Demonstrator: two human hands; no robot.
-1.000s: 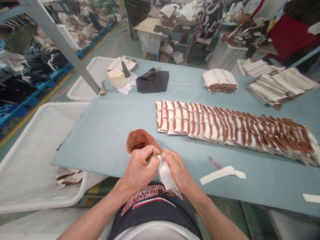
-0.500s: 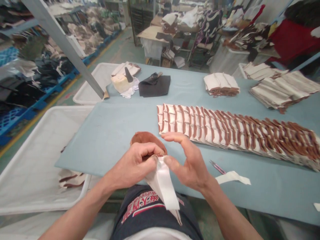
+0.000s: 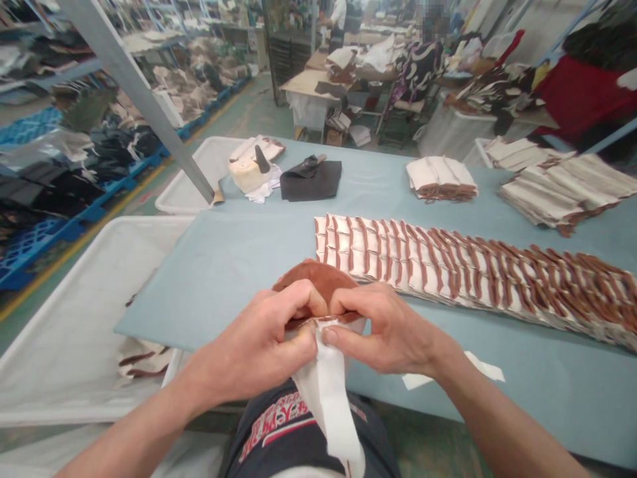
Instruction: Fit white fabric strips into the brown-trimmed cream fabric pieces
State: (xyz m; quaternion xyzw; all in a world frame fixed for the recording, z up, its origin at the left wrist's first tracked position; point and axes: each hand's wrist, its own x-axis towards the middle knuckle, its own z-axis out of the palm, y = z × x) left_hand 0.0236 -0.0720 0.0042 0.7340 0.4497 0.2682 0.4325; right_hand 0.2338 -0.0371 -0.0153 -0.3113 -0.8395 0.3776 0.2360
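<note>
Over the near table edge, my left hand (image 3: 276, 328) and my right hand (image 3: 378, 325) pinch the edge of a brown leather piece (image 3: 318, 279) with a pale backing. Both are closed, thumbs side by side at its seam. A white strip (image 3: 333, 392) hangs down from between the thumbs, in front of my dark clothing. The strip's upper end is partly covered by my fingertips. Beyond my hands lies a long row of overlapping white and brown pieces (image 3: 398, 255). Another white strip (image 3: 482, 366) lies on the table, partly behind my right forearm.
The blue-green table (image 3: 223, 265) carries white stacked pieces (image 3: 440, 178), larger stacks (image 3: 562, 189) at right and a folded black cloth (image 3: 313, 182). White bins (image 3: 94, 265) stand left, near a slanted metal post (image 3: 149, 106). A person (image 3: 421, 66) sits at the back.
My right hand has come in from beside the piece and now pinches its edge next to my left. The leather piece is spread wider. The small snips on the table are now hidden.
</note>
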